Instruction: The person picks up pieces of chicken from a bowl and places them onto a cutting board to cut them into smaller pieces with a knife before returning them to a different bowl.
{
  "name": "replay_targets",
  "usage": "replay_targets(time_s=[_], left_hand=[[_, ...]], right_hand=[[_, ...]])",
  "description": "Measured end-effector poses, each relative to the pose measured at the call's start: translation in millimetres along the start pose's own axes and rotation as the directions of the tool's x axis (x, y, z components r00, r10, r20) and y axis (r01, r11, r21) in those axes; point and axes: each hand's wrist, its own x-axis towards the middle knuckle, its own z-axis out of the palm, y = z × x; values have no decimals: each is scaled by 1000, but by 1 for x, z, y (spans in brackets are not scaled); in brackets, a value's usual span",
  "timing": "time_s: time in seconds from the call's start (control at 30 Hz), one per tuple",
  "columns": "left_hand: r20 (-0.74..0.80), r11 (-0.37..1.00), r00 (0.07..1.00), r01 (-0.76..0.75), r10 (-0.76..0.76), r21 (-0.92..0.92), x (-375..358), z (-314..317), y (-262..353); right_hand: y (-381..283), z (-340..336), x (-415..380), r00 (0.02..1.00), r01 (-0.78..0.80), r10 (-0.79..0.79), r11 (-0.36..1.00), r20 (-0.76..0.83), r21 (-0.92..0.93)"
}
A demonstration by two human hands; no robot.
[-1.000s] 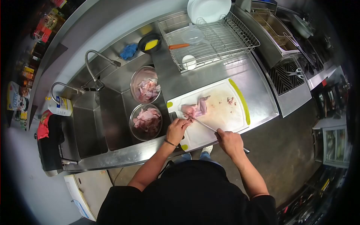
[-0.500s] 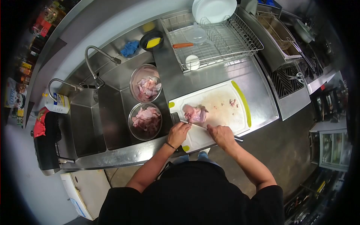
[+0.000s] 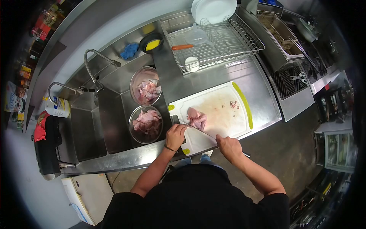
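A raw chicken piece (image 3: 197, 119) lies on the left part of a white cutting board (image 3: 225, 114) with green corners and a green end strip. My right hand (image 3: 228, 148) is closed round the handle of a knife (image 3: 206, 134). The blade slants up and left across the board, just below the chicken. Near the blade's far end is my left hand (image 3: 175, 136), over the board's left edge, its fingers bent and close together. Whether those fingers pinch the blade tip or something small is hidden. Small meat scraps (image 3: 233, 104) are scattered on the board's right half.
Two bowls of raw chicken, one upper (image 3: 148, 90) and one lower (image 3: 146, 124), stand in the sink (image 3: 112, 126) to the left. Behind the board is a wire dish rack (image 3: 236, 49) with plates. Scissors (image 3: 299, 77) lie at the far right. A blue cloth (image 3: 129, 51) sits behind the sink.
The chicken piece has turned and looks more bunched up on the board. Both hands and the knife have shifted slightly down, with the blade now clear of the chicken. The whole view has shifted slightly.
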Motion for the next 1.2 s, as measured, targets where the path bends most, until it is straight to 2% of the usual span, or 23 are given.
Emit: replay_targets(time_s=[0.07,0.13,0.2,0.27,0.33,0.37,0.43,0.67,0.87,0.93,1.1,1.2], left_hand=[[-6,1000,1000,3,-3,-7,-1,0,-3],[97,999,994,46,-47,10,-1,0,-4],[90,997,994,54,-59,55,3,-4,1],[81,993,994,59,-67,100,9,-7,14],[-72,981,995,76,-63,180,15,-4,35],[-73,981,995,73,-61,180,15,1,35],[-16,982,999,-32,35,189,11,11,29],[-132,965,971,-169,198,201,4,20,7],[-148,966,959,-225,243,130,1,20,-1],[-151,964,959,-216,239,157,1,12,5],[-151,961,957,-223,248,164,2,3,3],[-128,970,965,-215,229,115,-3,2,-3]], right_hand=[[3,7,-6,999,-39,39,999,1,34],[3,2,-7,999,-33,34,998,-21,57],[1,-2,-10,999,-25,29,996,-46,82],[-3,-2,-13,983,-90,120,974,-138,210],[-5,1,-11,980,-89,125,970,-152,227],[-8,3,-10,978,-88,130,966,-164,243],[-18,4,-8,977,-105,144,966,-155,238],[-27,21,-5,979,-105,131,981,-155,163],[-31,11,-3,982,-88,102,992,-159,95],[-32,9,-2,982,-79,94,992,-166,93],[-36,6,-1,990,-95,111,981,-86,166],[-45,8,-5,991,-74,96,973,-91,219]])
